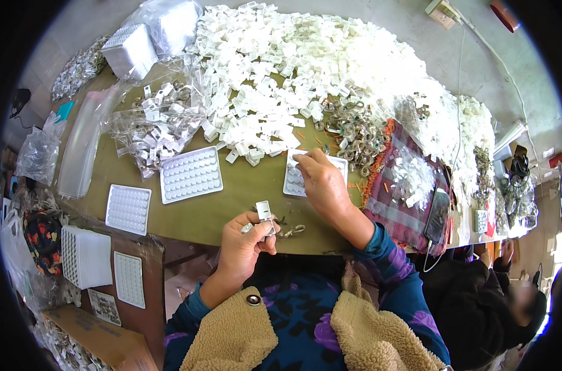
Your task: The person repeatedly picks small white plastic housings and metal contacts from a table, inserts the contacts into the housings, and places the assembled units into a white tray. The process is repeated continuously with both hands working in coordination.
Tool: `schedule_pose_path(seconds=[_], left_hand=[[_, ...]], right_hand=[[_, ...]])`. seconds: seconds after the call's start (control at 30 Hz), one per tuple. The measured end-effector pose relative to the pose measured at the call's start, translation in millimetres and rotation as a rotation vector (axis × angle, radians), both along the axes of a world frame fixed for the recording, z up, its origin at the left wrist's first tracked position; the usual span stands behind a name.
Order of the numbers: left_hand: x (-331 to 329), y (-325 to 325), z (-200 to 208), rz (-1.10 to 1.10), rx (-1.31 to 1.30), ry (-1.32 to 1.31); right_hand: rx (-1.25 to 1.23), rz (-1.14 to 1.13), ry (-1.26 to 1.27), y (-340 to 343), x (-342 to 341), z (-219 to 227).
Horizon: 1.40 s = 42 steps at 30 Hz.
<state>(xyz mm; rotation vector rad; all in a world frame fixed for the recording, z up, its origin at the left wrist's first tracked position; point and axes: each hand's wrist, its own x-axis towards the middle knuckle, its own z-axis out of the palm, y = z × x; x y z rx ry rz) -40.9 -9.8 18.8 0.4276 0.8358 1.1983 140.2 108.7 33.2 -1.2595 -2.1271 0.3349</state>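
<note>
Green tabletop [250,185] below; your left hand [244,247] grips white casings [263,211]. Your right hand [324,185], grip unclear, seems to be picking at the tray [291,180], calling for a careful pinch.

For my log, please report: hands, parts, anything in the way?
Left hand holding small white pieces. Right hand over white tray, fingertip contact unclear. Right hand hides part of tray.

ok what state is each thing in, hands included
small white rectangular plastic pieces: held
left hand: closed around them
white rectangular plastic tray with round cups: face up, partly covered
right hand: bent over that tray, grip unclear
purple-and-grey plaid fabric: spread, wrinkled
black rectangular phone: lying on that fabric
white plastic tray stack: nested
</note>
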Motion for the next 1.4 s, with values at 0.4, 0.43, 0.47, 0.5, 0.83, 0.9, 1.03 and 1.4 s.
schedule_pose_path(seconds=[0.4, 0.43, 0.47, 0.5, 0.83, 0.9, 1.03, 1.4], left_hand=[[0.6, 3.3, -6.7, 0.055, 0.036, -0.113], [0.0, 2.7, -8.5, 0.062, 0.040, -0.147], [-0.8, 0.9, -10.4, 0.068, 0.042, -0.180], [-1.4, -1.1, -12.4, 0.071, 0.056, -0.214], [9.2, -23.3, -13.7, 0.075, 0.044, -0.197], [12.8, -29.3, -11.0, 0.057, 0.024, -0.196], [20.1, -36.7, -7.5, 0.032, 0.022, -0.236], [30.2, -44.4, 15.3, -0.029, 0.086, -0.065]], right_hand=[[0.045, 0.139, 0.012, 2.7, -5.7, 1.3], [-0.047, 0.143, 0.119, -6.6, -5.4, 8.3], [-0.135, 0.145, 0.226, -19.2, -5.6, 14.7], [-0.450, 0.098, 0.397, -37.1, -8.6, 18.7], [-0.081, 0.288, 0.356, -96.6, -19.3, 22.2], [-0.251, 0.397, 0.308, -89.7, -6.6, 26.3], [-0.217, 0.473, 0.337, -92.0, 4.0, 25.3], [-0.353, 0.309, 0.842, -133.3, 16.7, 13.4]])
